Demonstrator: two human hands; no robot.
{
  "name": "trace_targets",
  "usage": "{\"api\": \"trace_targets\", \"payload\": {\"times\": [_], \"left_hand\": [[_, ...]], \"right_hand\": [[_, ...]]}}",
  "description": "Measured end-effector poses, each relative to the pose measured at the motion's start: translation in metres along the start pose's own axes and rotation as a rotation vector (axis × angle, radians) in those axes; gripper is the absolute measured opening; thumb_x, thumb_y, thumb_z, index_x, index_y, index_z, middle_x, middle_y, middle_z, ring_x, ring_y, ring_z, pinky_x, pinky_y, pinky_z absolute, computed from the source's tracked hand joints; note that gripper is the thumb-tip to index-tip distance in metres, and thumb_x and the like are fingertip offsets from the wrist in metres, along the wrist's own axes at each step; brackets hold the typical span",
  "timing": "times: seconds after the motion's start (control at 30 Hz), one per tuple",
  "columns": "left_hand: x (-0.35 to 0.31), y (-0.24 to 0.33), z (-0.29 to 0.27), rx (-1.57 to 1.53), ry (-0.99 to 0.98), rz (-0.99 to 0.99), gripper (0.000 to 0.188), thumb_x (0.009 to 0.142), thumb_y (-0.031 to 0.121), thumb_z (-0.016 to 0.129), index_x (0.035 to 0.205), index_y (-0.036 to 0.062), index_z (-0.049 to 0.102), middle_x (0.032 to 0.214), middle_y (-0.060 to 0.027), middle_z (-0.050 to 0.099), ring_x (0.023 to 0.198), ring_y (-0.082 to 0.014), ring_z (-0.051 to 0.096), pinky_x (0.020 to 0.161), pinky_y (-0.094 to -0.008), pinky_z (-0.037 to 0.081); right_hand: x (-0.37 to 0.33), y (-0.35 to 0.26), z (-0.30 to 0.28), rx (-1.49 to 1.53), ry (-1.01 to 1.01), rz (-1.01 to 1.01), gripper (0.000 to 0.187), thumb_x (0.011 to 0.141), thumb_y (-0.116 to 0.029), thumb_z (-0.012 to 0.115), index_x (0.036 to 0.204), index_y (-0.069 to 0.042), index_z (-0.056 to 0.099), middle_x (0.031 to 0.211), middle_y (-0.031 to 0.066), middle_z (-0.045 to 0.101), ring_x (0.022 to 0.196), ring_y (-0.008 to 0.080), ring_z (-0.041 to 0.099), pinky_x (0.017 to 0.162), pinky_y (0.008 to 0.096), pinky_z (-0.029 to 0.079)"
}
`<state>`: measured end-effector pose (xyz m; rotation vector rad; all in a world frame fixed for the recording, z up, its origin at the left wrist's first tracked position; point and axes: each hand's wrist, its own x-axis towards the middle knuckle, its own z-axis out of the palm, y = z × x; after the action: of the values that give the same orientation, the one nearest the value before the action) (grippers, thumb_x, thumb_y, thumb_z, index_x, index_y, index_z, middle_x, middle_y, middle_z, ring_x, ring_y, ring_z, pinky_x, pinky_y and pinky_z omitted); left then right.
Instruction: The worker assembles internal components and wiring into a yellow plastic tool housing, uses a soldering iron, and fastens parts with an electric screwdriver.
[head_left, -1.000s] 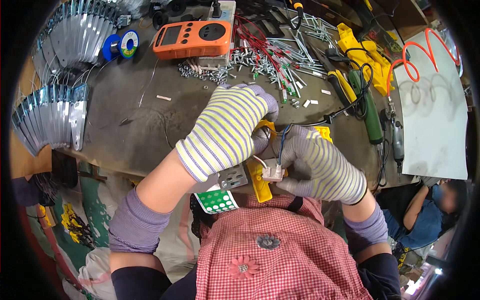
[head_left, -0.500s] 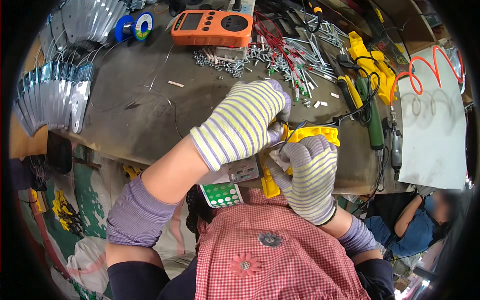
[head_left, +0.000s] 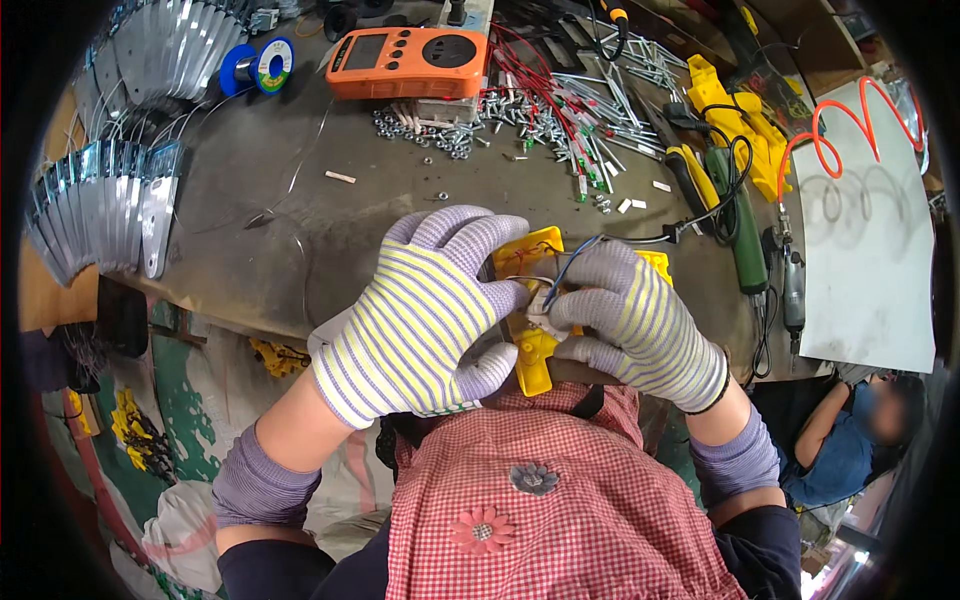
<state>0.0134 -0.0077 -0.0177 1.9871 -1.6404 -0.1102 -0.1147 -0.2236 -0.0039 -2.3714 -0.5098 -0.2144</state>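
My left hand point(head_left: 425, 310), in a striped glove, grips the left side of a yellow plastic housing point(head_left: 535, 372) at the table's near edge. Its fingers reach over the far part and the thumb lies near the bottom. My right hand point(head_left: 640, 325), gloved alike, pinches a small white part point(head_left: 541, 308) inside the housing. A blue wire point(head_left: 572, 268) loops up from that part beside my right fingertips. Thin wires cross the upper end of the housing. Another yellow piece point(head_left: 656, 262) shows behind my right hand, mostly hidden. A black power cord point(head_left: 670, 234) leads away to the right.
An orange multimeter point(head_left: 410, 60) lies at the back, beside loose nuts, screws point(head_left: 545, 125) and red wires. Metal blades point(head_left: 110, 205) and a solder spool point(head_left: 258, 68) are at the left. A green-handled tool point(head_left: 740, 225) lies right. A co-worker point(head_left: 840, 440) sits at the lower right.
My left hand has dropped lower and left, now spread along the housing's side. The housing has turned upright between my hands, exposing its inside. My right hand has moved slightly; the view has shifted a little.
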Motion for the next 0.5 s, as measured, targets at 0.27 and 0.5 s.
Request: {"api": "trace_targets", "payload": {"times": [0.27, 0.5], "left_hand": [[0.002, 0.000, 0.002, -0.029, -0.047, -0.033, 0.050, 0.064, 0.040, 0.069, 0.104, 0.0101, 0.074, 0.142, -0.0174, 0.049, 0.129, -0.0405, 0.045, 0.109, -0.0535, 0.035], [0.000, -0.002, 0.004, -0.051, -0.004, -0.048, 0.051, 0.061, 0.042, 0.071, 0.100, 0.0096, 0.073, 0.142, -0.0167, 0.050, 0.128, -0.0405, 0.045, 0.107, -0.0540, 0.036]], "right_hand": [[-0.007, -0.006, 0.013, -0.133, 0.059, 0.051, 0.039, 0.065, -0.023, 0.082, 0.100, -0.011, 0.068, 0.097, 0.0100, 0.061, 0.092, 0.0342, 0.062, 0.080, 0.0449, 0.051], [-0.007, -0.021, 0.019, -0.226, 0.138, 0.148, 0.041, 0.064, -0.019, 0.084, 0.101, -0.011, 0.068, 0.097, 0.0098, 0.062, 0.087, 0.0319, 0.063, 0.075, 0.0441, 0.052]]}}
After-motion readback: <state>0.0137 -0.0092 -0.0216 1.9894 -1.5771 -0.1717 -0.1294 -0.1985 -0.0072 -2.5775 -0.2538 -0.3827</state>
